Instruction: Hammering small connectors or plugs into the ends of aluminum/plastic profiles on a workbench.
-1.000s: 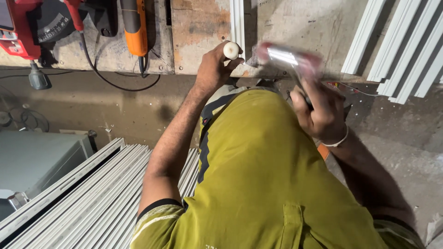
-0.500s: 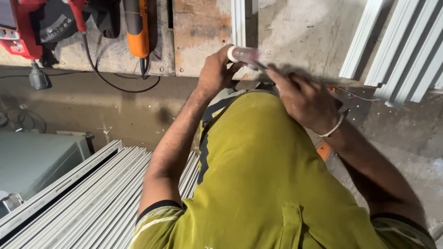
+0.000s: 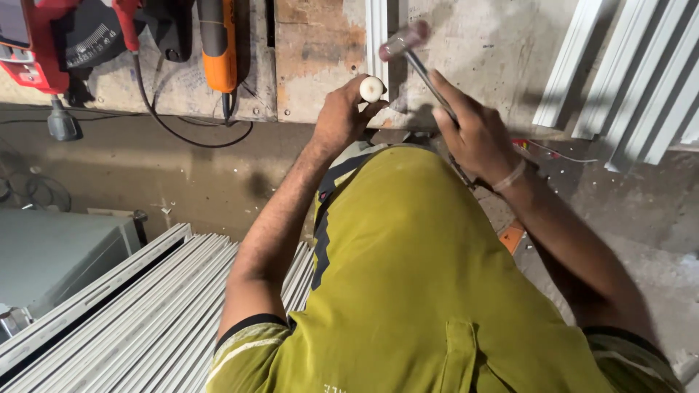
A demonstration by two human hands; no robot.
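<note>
I observe the left hand (image 3: 341, 116) closed around a tool with a round white butt (image 3: 371, 89), held upright against the white frame strip (image 3: 377, 36) lying on the table (image 3: 480, 51). The right hand (image 3: 477, 138) is wrapped firmly around the shaft of a hammer (image 3: 405, 41), whose blurred head sits raised just above and right of the white butt, not touching it. An orange power tool (image 3: 218, 44) and a red machine (image 3: 29, 40) rest at the table's left. White profiles (image 3: 145, 327) are stacked on the floor, lower left; more (image 3: 626, 80) lean at right.
</note>
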